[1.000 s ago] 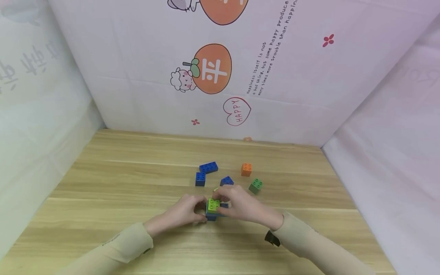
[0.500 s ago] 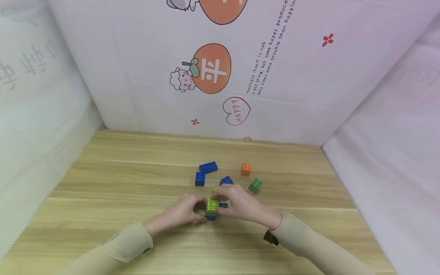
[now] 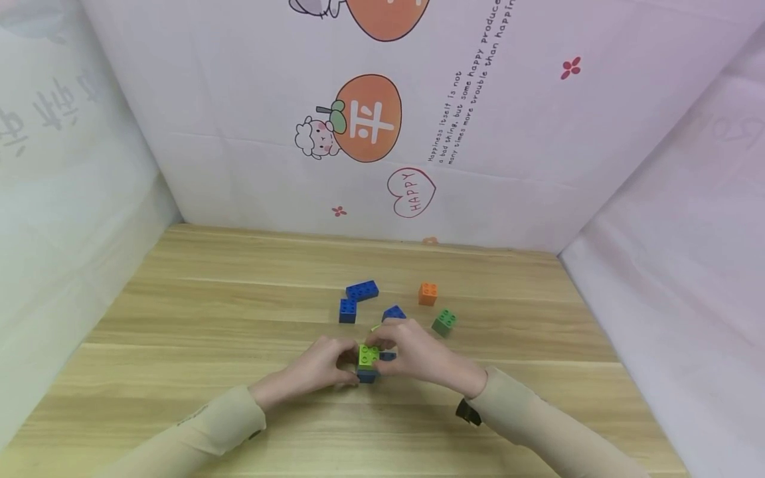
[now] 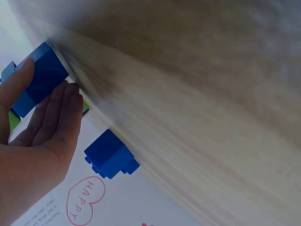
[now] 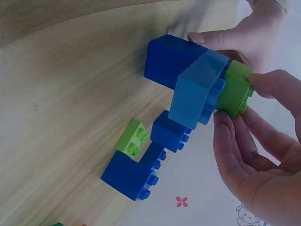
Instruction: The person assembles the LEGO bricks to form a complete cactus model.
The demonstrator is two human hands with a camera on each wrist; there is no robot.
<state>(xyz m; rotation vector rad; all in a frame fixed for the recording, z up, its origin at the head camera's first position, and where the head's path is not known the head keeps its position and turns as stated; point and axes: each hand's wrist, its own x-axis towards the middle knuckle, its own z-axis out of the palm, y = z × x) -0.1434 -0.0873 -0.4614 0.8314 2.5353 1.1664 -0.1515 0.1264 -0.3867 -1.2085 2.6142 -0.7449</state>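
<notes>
My left hand (image 3: 325, 364) grips the dark blue brick (image 5: 169, 61) at the bottom of a small stack, thumb on one side and fingers on the other. On that brick sits a lighter blue brick (image 5: 195, 92), which juts out to the right with some studs bare. A lime green brick (image 3: 367, 357) is at the top, over one end of the lighter blue brick. My right hand (image 3: 421, 353) pinches this lime brick between thumb and fingers. Whether it is pressed fully down I cannot tell. In the left wrist view the thumb covers part of the blue bricks.
Beyond the hands lie a long blue brick (image 3: 362, 291), a small blue brick (image 3: 348, 311) and another blue brick (image 3: 394, 314). An orange brick (image 3: 427, 294) and a green brick (image 3: 444, 322) stand farther right. A second lime brick (image 5: 131, 138) is partly hidden behind the right hand in the head view.
My right hand and the lime brick have shifted very slightly left. The left hand keeps its grip in almost the same place, and the loose bricks stay put.
</notes>
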